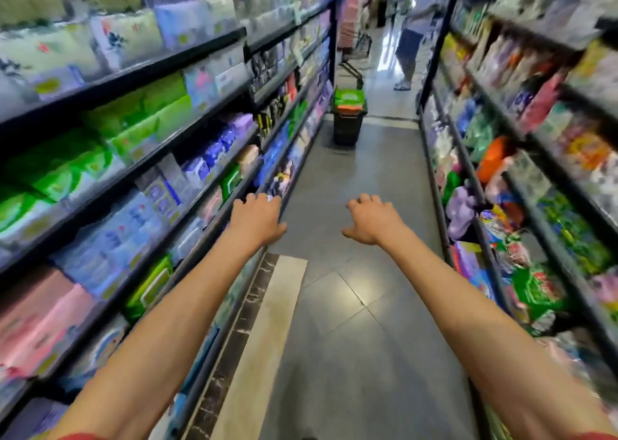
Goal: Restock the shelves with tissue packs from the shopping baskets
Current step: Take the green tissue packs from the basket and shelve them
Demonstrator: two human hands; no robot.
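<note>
A dark shopping basket stands on the aisle floor far ahead, with green and orange tissue packs piled in its top and its handle raised. Both my arms reach forward, palms down. My left hand hovers by the edge of a low left shelf, fingers loosely bent, holding nothing. Out over the floor, my right hand is likewise empty with loosely bent fingers. The left shelves hold rows of tissue packs in green, blue, pink and white. The picture is blurred by motion.
Shelves on the right carry bagged goods, narrowing the aisle. A person stands at the far end near a wire cart. A pale strip runs along the floor by the left shelf base.
</note>
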